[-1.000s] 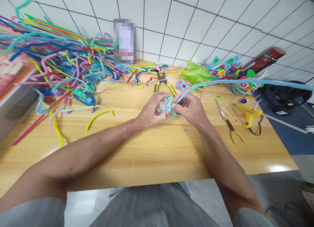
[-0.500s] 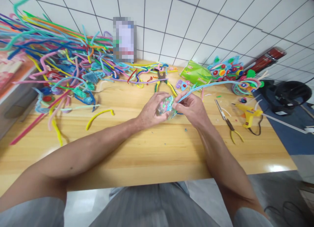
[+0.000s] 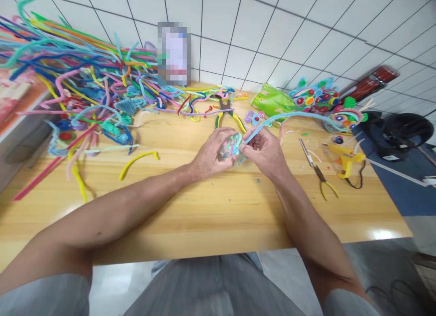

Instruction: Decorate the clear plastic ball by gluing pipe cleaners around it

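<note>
My left hand (image 3: pixel 214 154) is wrapped round a small clear container (image 3: pixel 231 145) with multicoloured bits showing through it; its exact kind is hard to make out. Against its right side, my right hand (image 3: pixel 267 153) pinches a long light-blue pipe cleaner (image 3: pixel 289 117) between thumb and fingers. The free end of the pipe cleaner arcs away to the right, over the green packet. Just beyond my hands lie yellow-and-black handled pliers (image 3: pixel 225 107) with their jaws pointing away from me. My palms hide part of the container.
A heap of coloured pipe cleaners (image 3: pixel 98 75) fills the back left. A green packet (image 3: pixel 272 101) and decorated animal-face figures (image 3: pixel 313 97) stand at the back right. A yellow glue gun (image 3: pixel 347 163) and thin pliers (image 3: pixel 322 177) lie at right. A yellow pipe cleaner (image 3: pixel 136 160) is at left.
The light-blue pipe cleaner's free end has swung slightly, its arc now a little higher and flatter. My right hand has shifted very slightly; my left still grips the container.
</note>
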Tool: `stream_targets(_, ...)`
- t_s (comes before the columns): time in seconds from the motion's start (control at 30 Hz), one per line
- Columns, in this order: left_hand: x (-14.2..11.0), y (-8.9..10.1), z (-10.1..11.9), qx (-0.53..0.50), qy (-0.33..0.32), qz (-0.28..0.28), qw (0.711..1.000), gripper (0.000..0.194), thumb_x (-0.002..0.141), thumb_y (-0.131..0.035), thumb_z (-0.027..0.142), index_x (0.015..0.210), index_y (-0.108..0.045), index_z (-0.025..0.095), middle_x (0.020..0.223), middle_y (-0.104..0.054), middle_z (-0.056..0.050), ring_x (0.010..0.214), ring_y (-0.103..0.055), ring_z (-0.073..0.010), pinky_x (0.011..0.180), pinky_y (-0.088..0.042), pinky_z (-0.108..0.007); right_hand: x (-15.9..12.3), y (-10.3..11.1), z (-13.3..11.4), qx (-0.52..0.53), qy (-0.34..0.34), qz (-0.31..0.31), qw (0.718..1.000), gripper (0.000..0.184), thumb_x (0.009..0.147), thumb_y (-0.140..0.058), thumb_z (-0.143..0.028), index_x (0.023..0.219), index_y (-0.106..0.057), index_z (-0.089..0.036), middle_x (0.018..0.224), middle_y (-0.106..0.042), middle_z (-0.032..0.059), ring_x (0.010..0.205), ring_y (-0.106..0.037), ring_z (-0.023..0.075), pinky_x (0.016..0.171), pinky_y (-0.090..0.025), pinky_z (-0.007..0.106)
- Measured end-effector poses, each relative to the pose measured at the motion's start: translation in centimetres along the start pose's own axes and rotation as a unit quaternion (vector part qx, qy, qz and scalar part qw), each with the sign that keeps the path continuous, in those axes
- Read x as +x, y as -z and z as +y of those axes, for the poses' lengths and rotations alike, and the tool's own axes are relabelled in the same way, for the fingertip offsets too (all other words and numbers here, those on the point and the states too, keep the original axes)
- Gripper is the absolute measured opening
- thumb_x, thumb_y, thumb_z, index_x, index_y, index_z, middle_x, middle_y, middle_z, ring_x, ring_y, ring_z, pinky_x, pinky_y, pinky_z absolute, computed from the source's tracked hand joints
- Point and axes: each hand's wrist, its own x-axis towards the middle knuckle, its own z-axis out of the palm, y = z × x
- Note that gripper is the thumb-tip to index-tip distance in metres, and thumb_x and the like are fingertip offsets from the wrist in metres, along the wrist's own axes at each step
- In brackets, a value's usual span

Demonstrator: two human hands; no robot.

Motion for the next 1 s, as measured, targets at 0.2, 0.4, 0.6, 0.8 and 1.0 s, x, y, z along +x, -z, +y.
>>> stream_targets(0.2, 0.1, 0.1, 0.1, 0.0, 0.0, 0.001, 1.0, 0.058, 0.093, -0.073, 0.03, 0.147, -0.052, 0.026, 0.143, -0.063, -0.014, 0.137, -0.062, -0.0311, 0.119, -0.052, -0.053, 0.1, 0.2, 0.1, -0.02, 0.011, 0.001, 1.0, 0.033, 0.07, -0.078, -0.022, 0.099, -0.063, -0.027, 0.077, -0.061, -0.0058, 0.066, -0.052, 0.0128, 0.063, -0.043, 0.029)
stream_targets(0.4, 0.1, 0.1, 0.1, -0.02, -0.006, 0.009, 1.0, 0.056, 0.094, -0.072, 0.029, 0.147, -0.053, 0.025, 0.142, -0.063, -0.015, 0.136, -0.062, -0.0309, 0.117, -0.053, -0.051, 0.0, 0.5, 0.1, -0.044, 0.03, -0.006, 0.999, 0.036, 0.075, -0.077, -0.022, 0.11, -0.07, -0.026, 0.08, -0.06, -0.0051, 0.072, -0.055, 0.0144, 0.071, -0.047, 0.032)
stream_targets(0.6, 0.2, 0.4, 0.1, -0.003, 0.0, -0.014, 1.0, 0.057, 0.095, -0.071, 0.032, 0.148, -0.052, 0.026, 0.144, -0.063, -0.015, 0.138, -0.061, -0.0312, 0.118, -0.053, -0.053, 0.2, 0.9, 0.6, -0.111, 0.061, 0.012, 0.992, 0.043, 0.073, -0.078, -0.021, 0.114, -0.074, -0.027, 0.097, -0.07, 0.0005, 0.092, -0.064, 0.0212, 0.082, -0.049, 0.036)
stream_targets(0.8, 0.2, 0.5, 0.3, -0.02, -0.005, -0.007, 1.0, 0.054, 0.097, -0.072, 0.035, 0.146, -0.053, 0.026, 0.143, -0.063, -0.015, 0.136, -0.062, -0.031, 0.117, -0.053, -0.052, 0.2, 1.1, 0.9, -0.114, 0.056, -0.01, 0.992, 0.044, 0.074, -0.076, -0.025, 0.118, -0.073, -0.025, 0.116, -0.075, 0.0054, 0.106, -0.068, 0.0251, 0.091, -0.051, 0.04)
stream_targets(1.0, 0.3, 0.7, 0.2, -0.036, -0.009, -0.011, 0.999, 0.049, 0.101, -0.069, 0.038, 0.146, -0.054, 0.026, 0.144, -0.064, -0.015, 0.137, -0.062, -0.0302, 0.117, -0.053, -0.051, 0.2, 0.9, 1.0, -0.129, 0.069, -0.02, 0.989, 0.045, 0.075, -0.074, -0.027, 0.119, -0.072, -0.024, 0.115, -0.075, 0.005, 0.106, -0.069, 0.0255, 0.09, -0.052, 0.041)
